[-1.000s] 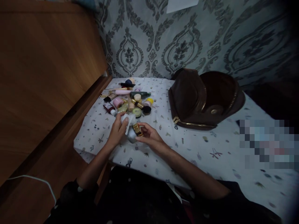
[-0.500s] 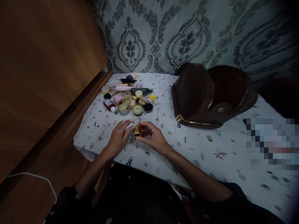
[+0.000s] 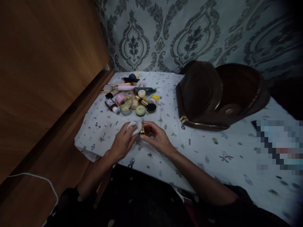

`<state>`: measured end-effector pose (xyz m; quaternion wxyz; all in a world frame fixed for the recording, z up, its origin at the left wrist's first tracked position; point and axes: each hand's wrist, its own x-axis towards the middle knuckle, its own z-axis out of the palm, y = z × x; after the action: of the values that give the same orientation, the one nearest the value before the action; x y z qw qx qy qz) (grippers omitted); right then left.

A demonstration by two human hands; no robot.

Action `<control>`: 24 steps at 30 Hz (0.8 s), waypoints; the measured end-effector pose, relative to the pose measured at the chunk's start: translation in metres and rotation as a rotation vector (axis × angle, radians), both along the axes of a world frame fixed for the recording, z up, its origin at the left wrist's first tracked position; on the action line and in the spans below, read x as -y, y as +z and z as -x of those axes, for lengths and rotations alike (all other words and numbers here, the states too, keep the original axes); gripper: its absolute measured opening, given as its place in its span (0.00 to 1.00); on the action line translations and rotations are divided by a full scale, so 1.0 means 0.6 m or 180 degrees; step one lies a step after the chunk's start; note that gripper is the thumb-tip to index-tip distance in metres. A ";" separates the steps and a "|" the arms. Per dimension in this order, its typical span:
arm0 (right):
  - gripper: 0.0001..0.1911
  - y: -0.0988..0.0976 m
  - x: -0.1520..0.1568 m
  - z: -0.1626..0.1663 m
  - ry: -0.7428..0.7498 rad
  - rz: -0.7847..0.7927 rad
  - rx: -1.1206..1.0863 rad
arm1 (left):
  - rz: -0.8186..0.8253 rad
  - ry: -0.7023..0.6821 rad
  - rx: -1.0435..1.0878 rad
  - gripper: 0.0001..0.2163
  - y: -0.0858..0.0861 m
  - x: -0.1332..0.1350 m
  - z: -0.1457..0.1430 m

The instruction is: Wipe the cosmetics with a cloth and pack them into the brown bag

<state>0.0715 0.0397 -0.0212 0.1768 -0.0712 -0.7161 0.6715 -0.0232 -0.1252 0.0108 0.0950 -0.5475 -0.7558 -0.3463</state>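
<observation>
My left hand (image 3: 121, 142) is closed on a crumpled white wipe (image 3: 134, 125), which is against the small bottle. Between the thumb and fingers of my right hand (image 3: 159, 138) is a shiny gold and amber bottle (image 3: 142, 129), partly hidden by the fingers. Just beyond both hands lies a group of cosmetics: a round jar with a yellow-green top (image 3: 140, 110), a black-lidded pot (image 3: 151, 108), a clear jar with a gold-toned lid (image 3: 125, 108), a gold tube (image 3: 141, 101), a pink jar (image 3: 120, 99) and a dark red bottle with a white cap (image 3: 111, 105).
A brown zippered bag (image 3: 201, 94) stands open at the right on the patterned white cloth (image 3: 189, 157). Farther back lie a dark green tube (image 3: 145, 90) and a black pencil-like item (image 3: 130, 79). Wooden furniture (image 3: 52, 56) borders the left; a blurred-out item lies far right.
My left hand has brought the white wipe up against the bottle, and more of the wipe shows. The bottle has turned slightly in my right hand. The view has shifted a little.
</observation>
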 end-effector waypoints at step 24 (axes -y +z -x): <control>0.30 0.019 -0.011 -0.006 0.0029 0.0935 -0.0211 | -0.0654 0.0491 0.4943 0.19 0.028 -0.056 0.026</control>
<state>0.0753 0.0460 -0.0096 0.1850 -0.0709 -0.6042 0.7718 -0.0390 -0.0919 0.0273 -0.3864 -0.0833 -0.6060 -0.6904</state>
